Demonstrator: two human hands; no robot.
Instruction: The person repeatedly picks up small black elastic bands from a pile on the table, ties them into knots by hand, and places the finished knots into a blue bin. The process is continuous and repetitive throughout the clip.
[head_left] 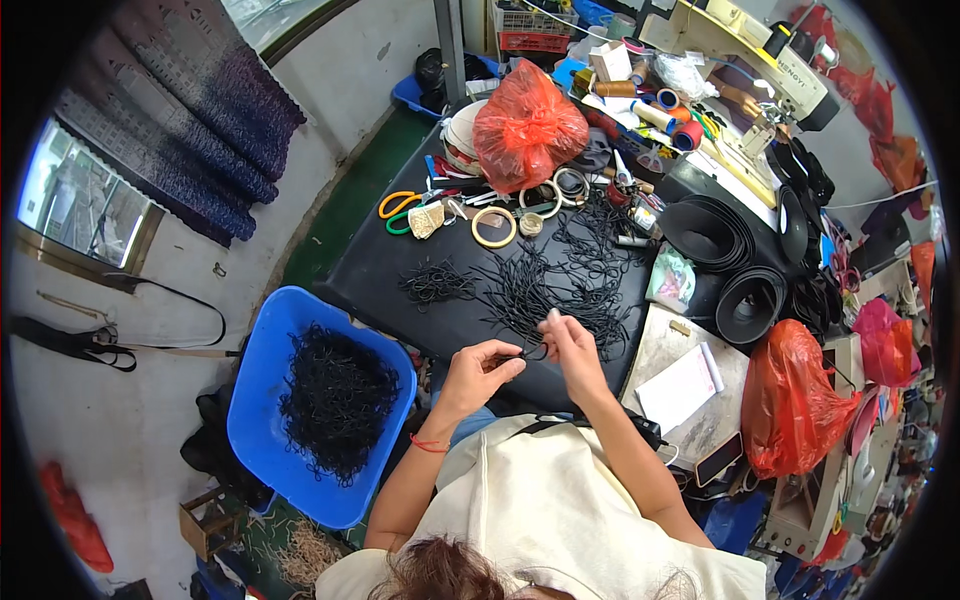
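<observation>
My left hand (480, 377) is closed, thumb against fingers, on a thin black cord (533, 353) at the near edge of the black table. Close by on the right, my right hand (573, 352) pinches the same cord, which bends between the two hands. Just beyond them lies a spread heap of black cord pieces (520, 295). A smaller bunch of black cords (437, 283) sits apart to its left. At my left stands a blue tub (262, 440) with a tangled mass of black cords (338, 400) in it.
Scissors (398, 206), tape rolls (493, 227) and a red plastic bag (530, 125) lie across the table's far side. Coiled black straps (750, 303) sit at right, beyond a notepad (680, 385) and a phone (718, 460). A sewing machine (770, 75) stands far right.
</observation>
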